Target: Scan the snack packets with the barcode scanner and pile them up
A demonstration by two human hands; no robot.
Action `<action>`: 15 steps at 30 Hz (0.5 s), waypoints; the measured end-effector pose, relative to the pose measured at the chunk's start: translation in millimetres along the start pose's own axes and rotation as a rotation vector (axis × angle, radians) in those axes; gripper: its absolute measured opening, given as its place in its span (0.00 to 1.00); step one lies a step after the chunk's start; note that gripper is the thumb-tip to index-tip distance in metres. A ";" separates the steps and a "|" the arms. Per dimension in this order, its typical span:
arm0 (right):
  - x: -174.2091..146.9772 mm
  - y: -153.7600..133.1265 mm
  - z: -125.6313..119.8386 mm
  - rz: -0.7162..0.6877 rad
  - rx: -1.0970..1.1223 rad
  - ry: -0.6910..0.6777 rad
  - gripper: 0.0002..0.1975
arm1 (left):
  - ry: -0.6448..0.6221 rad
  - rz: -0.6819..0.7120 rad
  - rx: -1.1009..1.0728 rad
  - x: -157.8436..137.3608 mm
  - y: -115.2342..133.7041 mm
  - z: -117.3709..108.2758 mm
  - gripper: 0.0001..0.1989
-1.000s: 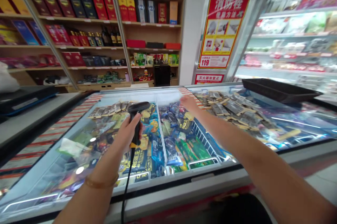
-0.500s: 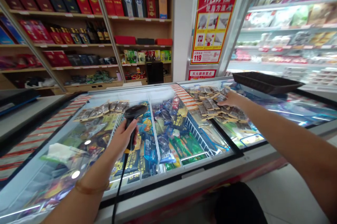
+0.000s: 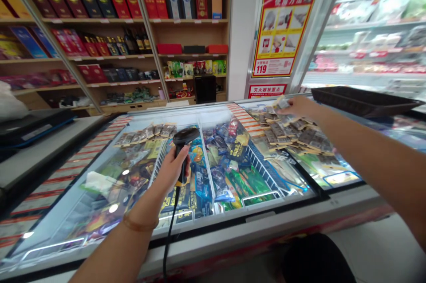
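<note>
My left hand (image 3: 172,168) is wrapped round the handle of a black barcode scanner (image 3: 185,136), whose cord runs down past the freezer's front edge. The scanner is held above the glass-topped chest freezer (image 3: 229,223). Farther off to the right, my right hand (image 3: 301,108) grips a small flat packet (image 3: 280,104) at the back of a heap of similar packets (image 3: 293,135) lying on the glass. Another row of such packets (image 3: 146,134) rests on the glass left of the scanner. Printing on the packets is too small to read.
Inside the freezer, a white wire basket (image 3: 262,165) holds bagged frozen goods. A black tray (image 3: 364,100) stands at the right rear. At the left is a counter with a dark flat device (image 3: 36,127). Shelves of boxes (image 3: 116,1) and a red poster (image 3: 288,21) line the back.
My right hand has moved to the back of the heap and now lifts a packet there. The scanner remains in my left hand. The view has shifted left.
</note>
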State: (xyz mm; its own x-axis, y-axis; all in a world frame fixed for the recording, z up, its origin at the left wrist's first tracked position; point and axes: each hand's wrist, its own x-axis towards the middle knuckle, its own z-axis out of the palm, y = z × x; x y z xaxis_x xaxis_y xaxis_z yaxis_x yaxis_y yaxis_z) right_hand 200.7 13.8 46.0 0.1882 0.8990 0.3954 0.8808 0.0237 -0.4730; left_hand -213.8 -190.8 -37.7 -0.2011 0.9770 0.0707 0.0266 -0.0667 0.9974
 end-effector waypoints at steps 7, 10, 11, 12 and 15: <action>-66.5 -144.6 124.1 0.144 1.150 -0.455 0.06 | -0.014 0.040 -0.001 5.0 -9.1 -0.4 0.27; -93.0 -181.0 180.2 0.222 1.366 -0.472 0.07 | -0.044 0.025 0.020 4.3 -11.1 0.0 0.28; -99.7 -187.1 193.4 0.223 1.395 -0.468 0.08 | -0.052 0.022 0.025 4.1 -11.8 0.4 0.28; -105.1 -190.5 203.7 0.213 1.411 -0.466 0.09 | -0.056 0.022 0.029 4.1 -12.8 0.9 0.28; -113.2 -190.0 220.5 0.169 1.431 -0.476 0.13 | -0.066 0.002 0.063 5.4 -16.9 1.9 0.28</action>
State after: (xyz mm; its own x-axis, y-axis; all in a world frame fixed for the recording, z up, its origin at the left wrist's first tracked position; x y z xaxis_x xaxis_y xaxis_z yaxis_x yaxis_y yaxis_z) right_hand -83.9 4.0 -82.5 -0.1598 0.9811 0.1093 -0.3396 0.0493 -0.9393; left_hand -213.5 -184.0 -54.2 -0.1360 0.9883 0.0694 0.0884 -0.0577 0.9944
